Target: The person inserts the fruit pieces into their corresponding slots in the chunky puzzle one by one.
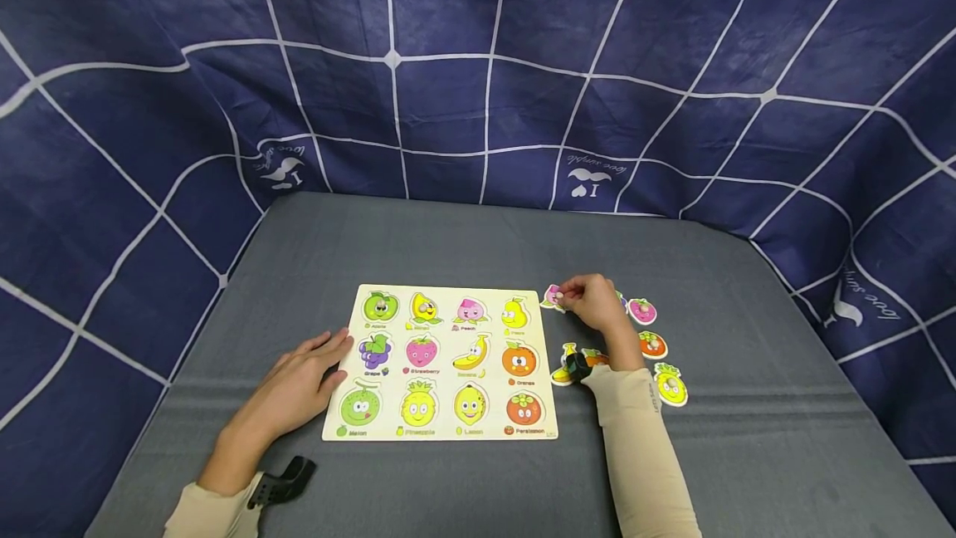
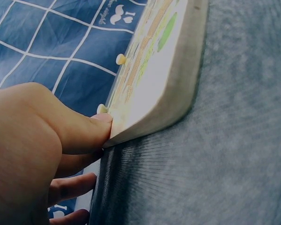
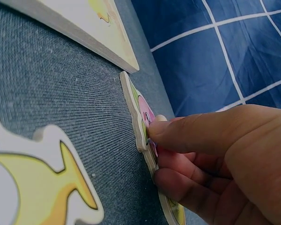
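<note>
A pale fruit puzzle board [image 1: 441, 384] lies on the grey table, with named fruit pictures in three rows. My left hand [image 1: 302, 380] rests at its left side, fingers extended; in the left wrist view the thumb [image 2: 86, 131] touches the board's edge. Just right of the board's upper right corner, my right hand [image 1: 597, 304] pinches a pink peach piece [image 1: 551, 297] by its small knob. Seen from the right wrist, the peach piece [image 3: 143, 110] lies close to the board's corner [image 3: 129, 65], and the thumb [image 3: 187, 133] is on the knob.
Right of the board lie a banana piece [image 1: 565, 365] and an orange piece [image 1: 595, 357], partly covered by the right wrist. Farther right are a pink piece [image 1: 642, 311], a persimmon piece [image 1: 653, 345] and a yellow pineapple piece [image 1: 670, 386]. Blue checked cloth [image 1: 448, 98] walls the table's back and sides.
</note>
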Available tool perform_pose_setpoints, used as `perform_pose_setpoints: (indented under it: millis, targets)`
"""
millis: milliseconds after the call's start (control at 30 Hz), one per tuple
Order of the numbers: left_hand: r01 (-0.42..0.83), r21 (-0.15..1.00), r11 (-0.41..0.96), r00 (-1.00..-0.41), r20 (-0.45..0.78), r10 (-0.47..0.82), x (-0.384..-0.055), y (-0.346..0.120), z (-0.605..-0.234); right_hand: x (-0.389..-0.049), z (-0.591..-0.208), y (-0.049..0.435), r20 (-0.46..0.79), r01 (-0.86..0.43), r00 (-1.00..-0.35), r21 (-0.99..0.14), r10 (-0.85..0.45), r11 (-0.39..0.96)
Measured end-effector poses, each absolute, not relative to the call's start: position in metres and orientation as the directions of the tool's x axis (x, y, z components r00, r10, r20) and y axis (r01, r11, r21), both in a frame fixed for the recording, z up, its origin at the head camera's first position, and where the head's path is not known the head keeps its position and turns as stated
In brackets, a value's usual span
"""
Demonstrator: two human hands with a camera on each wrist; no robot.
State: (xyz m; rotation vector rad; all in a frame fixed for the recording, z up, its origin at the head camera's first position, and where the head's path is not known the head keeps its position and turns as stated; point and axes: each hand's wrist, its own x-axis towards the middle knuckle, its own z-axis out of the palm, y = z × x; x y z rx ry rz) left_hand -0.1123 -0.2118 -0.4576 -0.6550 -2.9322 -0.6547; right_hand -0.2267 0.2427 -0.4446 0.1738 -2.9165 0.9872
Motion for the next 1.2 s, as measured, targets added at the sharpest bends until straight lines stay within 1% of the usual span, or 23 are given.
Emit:
perform_pose_setpoints:
  millis: [400,633,1200]
  targets:
    - [0.408,0.400,0.821,-0.912,0.138,0.386,-0.113,-0.215,-0.460,-0.228,-0.444,0.239,0.084,-0.123,-0.992,-0.602,-0.090,0.789]
    - [0.409,0.402,0.819,-0.912,0.142,0.385,-0.112,-0.213,-0.457,-0.227,-0.442,0.238,0.106,-0.143,-0.989,-0.590,-0.100,0.794]
    - [0.414,0.397,0.819,-0.910,0.152,0.387,-0.112,-0.212,-0.458,-0.223,-0.435,0.237,0.111,-0.136,-0.990,-0.592,-0.088,0.794]
